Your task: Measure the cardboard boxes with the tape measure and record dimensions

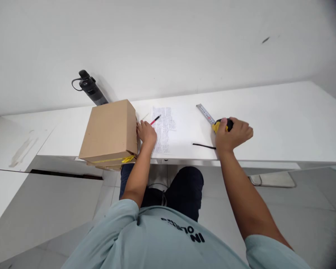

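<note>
My right hand [232,134] is closed over a yellow and black tape measure [220,125] on the white table [282,123]. A short length of its metal blade [205,113] sticks out to the upper left, and a black strap [204,145] trails to the left. My left hand [146,133] rests on the table against the right side of a brown cardboard box [109,130], fingers curled. A red and black pen [155,120] lies just beyond that hand, on a printed sheet of paper [164,129].
A black bottle with a loop [90,87] stands behind the box against the white wall. The box overhangs the table's front edge, with yellow tape on its lower side. A lower white surface [14,142] lies to the left. My dark-trousered legs are under the table.
</note>
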`<state>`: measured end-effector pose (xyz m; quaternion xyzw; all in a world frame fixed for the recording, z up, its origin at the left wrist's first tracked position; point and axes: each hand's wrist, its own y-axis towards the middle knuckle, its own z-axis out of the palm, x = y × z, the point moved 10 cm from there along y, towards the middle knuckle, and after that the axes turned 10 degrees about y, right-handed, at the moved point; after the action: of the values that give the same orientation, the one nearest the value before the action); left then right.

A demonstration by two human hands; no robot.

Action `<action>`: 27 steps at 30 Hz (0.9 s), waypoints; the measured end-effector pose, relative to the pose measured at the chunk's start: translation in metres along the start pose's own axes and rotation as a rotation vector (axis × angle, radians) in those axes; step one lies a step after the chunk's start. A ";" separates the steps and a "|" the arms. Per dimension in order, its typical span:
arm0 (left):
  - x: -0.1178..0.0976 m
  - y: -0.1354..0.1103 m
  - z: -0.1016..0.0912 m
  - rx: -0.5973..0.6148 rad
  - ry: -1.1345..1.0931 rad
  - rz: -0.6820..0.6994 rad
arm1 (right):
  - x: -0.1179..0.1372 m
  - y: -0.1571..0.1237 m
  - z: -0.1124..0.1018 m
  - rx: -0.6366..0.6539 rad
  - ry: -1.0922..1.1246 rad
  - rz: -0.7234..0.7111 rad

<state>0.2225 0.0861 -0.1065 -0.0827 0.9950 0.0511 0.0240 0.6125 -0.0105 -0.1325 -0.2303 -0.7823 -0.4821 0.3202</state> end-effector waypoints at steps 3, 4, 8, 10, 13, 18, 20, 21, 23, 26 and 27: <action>0.009 -0.001 0.002 -0.068 -0.027 0.099 | 0.003 0.000 -0.005 -0.039 0.013 -0.018; 0.011 -0.003 0.002 -0.099 -0.056 0.123 | 0.004 0.001 -0.005 -0.040 0.015 -0.018; 0.009 -0.005 0.001 -0.208 -0.209 0.161 | 0.002 0.002 -0.005 0.007 0.014 -0.001; 0.000 0.000 0.005 -0.214 -0.291 0.197 | 0.001 0.003 -0.005 0.019 -0.005 0.002; -0.018 0.011 0.014 -0.170 -0.452 0.296 | 0.000 0.005 -0.006 0.031 -0.048 0.000; -0.025 0.021 0.033 -0.045 -0.627 0.317 | 0.004 0.004 -0.006 0.070 -0.044 0.007; -0.026 0.020 0.032 -0.041 -0.620 0.333 | 0.006 0.004 -0.006 0.066 -0.032 -0.008; -0.027 0.018 0.031 -0.037 -0.601 0.346 | 0.006 0.004 -0.005 0.071 -0.014 -0.017; -0.031 0.015 0.029 -0.026 -0.542 0.371 | 0.006 0.003 -0.001 0.094 0.040 -0.033; -0.038 0.011 0.026 -0.006 -0.427 0.401 | 0.006 0.000 0.006 0.121 0.074 -0.074; -0.040 0.010 0.025 -0.002 -0.391 0.409 | 0.006 -0.002 0.008 0.129 0.061 -0.091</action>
<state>0.2608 0.1055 -0.1282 0.1312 0.9674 0.0710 0.2044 0.6049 -0.0038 -0.1314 -0.1585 -0.8113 -0.4516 0.3359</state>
